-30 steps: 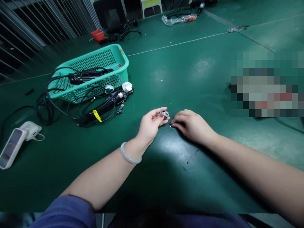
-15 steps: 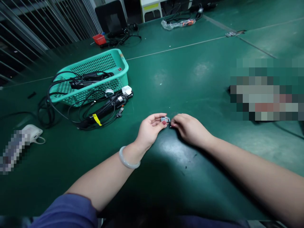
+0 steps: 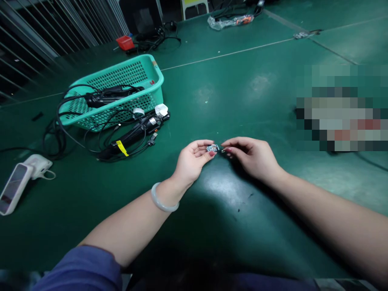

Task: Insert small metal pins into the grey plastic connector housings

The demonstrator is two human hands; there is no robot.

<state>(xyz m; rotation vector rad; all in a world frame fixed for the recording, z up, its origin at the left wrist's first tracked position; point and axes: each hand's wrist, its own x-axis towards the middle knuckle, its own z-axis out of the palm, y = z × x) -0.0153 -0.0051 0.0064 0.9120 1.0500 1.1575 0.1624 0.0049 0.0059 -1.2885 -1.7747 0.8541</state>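
Note:
Between the thumb and fingers of my left hand (image 3: 192, 158) is a small circuit board (image 3: 212, 148), whitish-blue with dark parts. A pale bangle (image 3: 160, 198) circles that wrist. My right hand (image 3: 253, 157) is just right of the board, its thumb and index finger pinched around a tiny light-coloured piece (image 3: 223, 150) too small to name. A narrow gap shows between this piece and the board. Both hands are low over the green table (image 3: 194, 226).
A turquoise basket (image 3: 157, 87) holds black corded tools. Beside it lies a black handheld tool (image 3: 136, 135) with cables and a yellow tag. At left is a phone (image 3: 15, 188) with a white attachment. Farther back are a red box (image 3: 125, 42) and a plastic-wrapped item (image 3: 228, 22).
My right hand has turned, its fingers lengthening into a pinch and shifting slightly right, so the tiny piece shows. My left hand keeps its hold on the circuit board.

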